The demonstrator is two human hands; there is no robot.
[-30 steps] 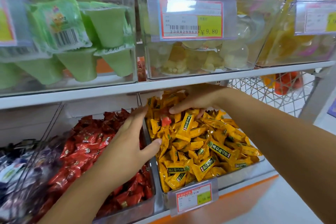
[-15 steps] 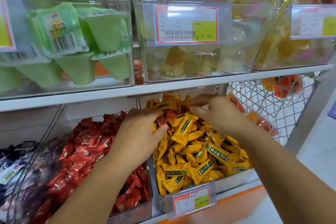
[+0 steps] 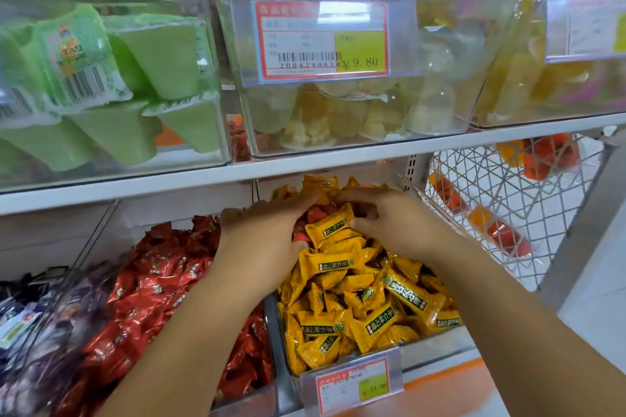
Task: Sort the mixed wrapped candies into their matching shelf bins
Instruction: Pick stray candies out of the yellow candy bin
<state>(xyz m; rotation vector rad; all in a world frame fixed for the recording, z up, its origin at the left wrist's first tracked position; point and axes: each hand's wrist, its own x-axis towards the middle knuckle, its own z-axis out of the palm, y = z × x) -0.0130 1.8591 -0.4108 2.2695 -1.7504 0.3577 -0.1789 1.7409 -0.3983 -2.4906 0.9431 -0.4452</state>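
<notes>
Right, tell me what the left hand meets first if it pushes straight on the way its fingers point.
Most likely the heaped yellow foil-wrapped candies at the back of their clear plastic bin; the left hand has its fingertips right by them. Depth is unclear.

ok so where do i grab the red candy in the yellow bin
Pinch the red candy by its bare top, coming from above and the left, where the left hand sits. Its lower edge is tucked under a yellow candy, and the right hand crowds the other side, so a grab from the side would likely drag yellow ones along.
</notes>
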